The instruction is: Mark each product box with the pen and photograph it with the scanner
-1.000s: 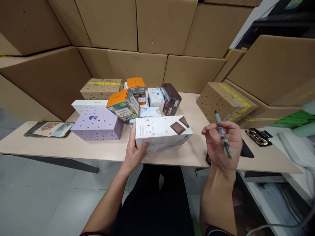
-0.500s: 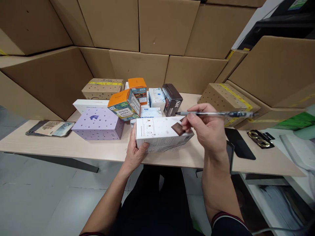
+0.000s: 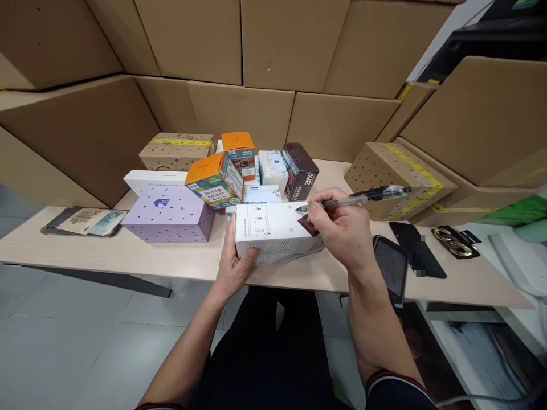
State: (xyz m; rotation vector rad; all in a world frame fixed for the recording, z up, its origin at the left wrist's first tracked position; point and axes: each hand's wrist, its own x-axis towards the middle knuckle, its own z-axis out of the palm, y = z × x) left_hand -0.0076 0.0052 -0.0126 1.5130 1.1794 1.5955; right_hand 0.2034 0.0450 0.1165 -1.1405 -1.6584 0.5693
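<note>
A white box (image 3: pixel 273 230) with brown squares printed on it lies at the table's near edge. My left hand (image 3: pixel 234 263) grips its left end, thumb on the front face. My right hand (image 3: pixel 342 230) is closed on a pen (image 3: pixel 354 199) and rests on the box's right end. The pen's tip points left, just above the box's top face. Behind the box stand several small product boxes: a lilac one (image 3: pixel 168 214), an orange-topped one (image 3: pixel 216 181), a dark brown one (image 3: pixel 299 163).
Taped cardboard boxes sit at the back left (image 3: pixel 177 150) and at the right (image 3: pixel 395 173). A phone (image 3: pixel 390 267) and a black flat item (image 3: pixel 416 256) lie right of my hand. Banknotes (image 3: pixel 88 221) lie far left. Large cartons wall in the table (image 3: pixel 171 259).
My right hand swung the pen from upright to lying sideways, moved left from the table's right part onto the white box, and lowered the tip toward its top. The left hand stayed put.
</note>
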